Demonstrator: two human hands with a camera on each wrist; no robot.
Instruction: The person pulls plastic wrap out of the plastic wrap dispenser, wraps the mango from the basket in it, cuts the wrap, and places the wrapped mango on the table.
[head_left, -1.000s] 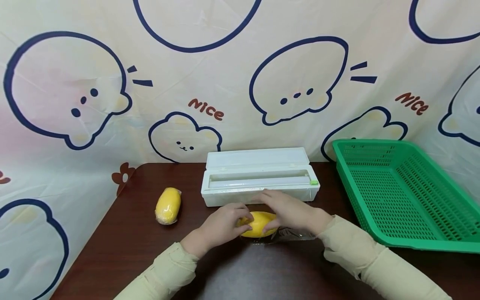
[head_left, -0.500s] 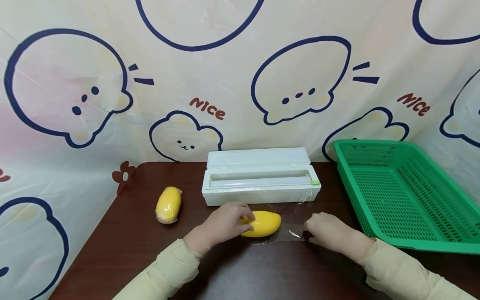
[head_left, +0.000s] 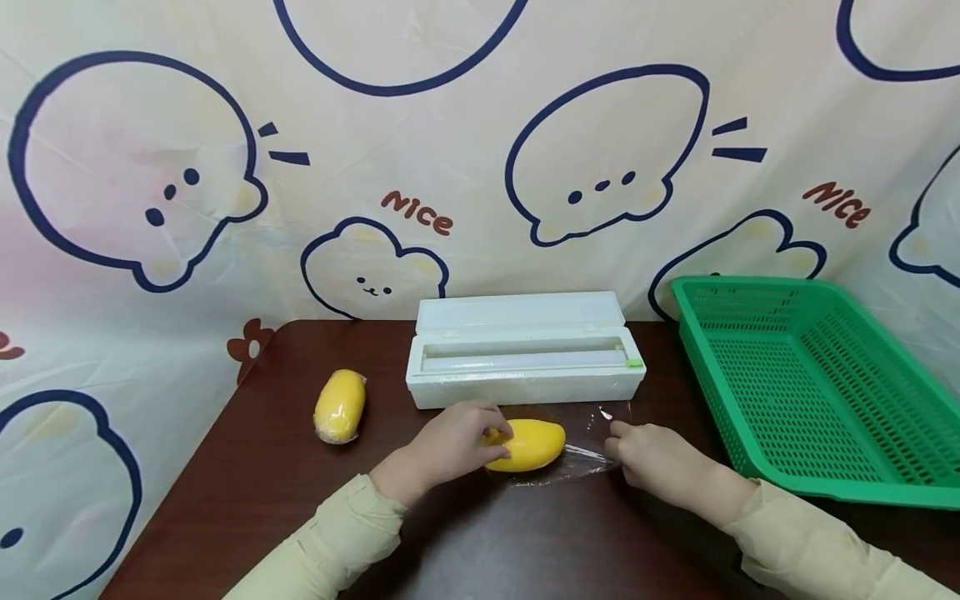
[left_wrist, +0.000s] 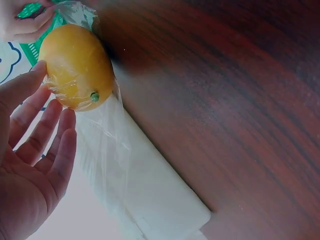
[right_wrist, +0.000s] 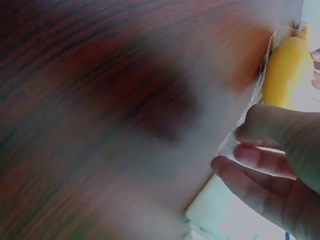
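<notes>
A yellow mango (head_left: pixel 534 444) lies on a sheet of cling film (head_left: pixel 588 460) in front of the white box. My left hand (head_left: pixel 453 444) holds the mango's left end between thumb and fingers. In the left wrist view the mango's green stem end (left_wrist: pixel 94 96) faces the palm, with clear film over part of the skin. To the right, my right hand (head_left: pixel 660 457) pinches the film's edge, and the film stretches in creases from the mango to the fingertips. A second mango (head_left: pixel 340 407), wrapped in film, lies at the left of the table.
Behind the hands stands a white cling film box (head_left: pixel 525 390), its lid raised and a film roll (head_left: pixel 525 362) inside. A green plastic basket (head_left: pixel 712 400) is at the right. A printed cloth (head_left: pixel 480 150) hangs behind the dark wooden table (head_left: pixel 247 500).
My right hand has left the mango, moved right and taken hold of the film's edge, which is now drawn into creases. My left hand stays on the mango.
</notes>
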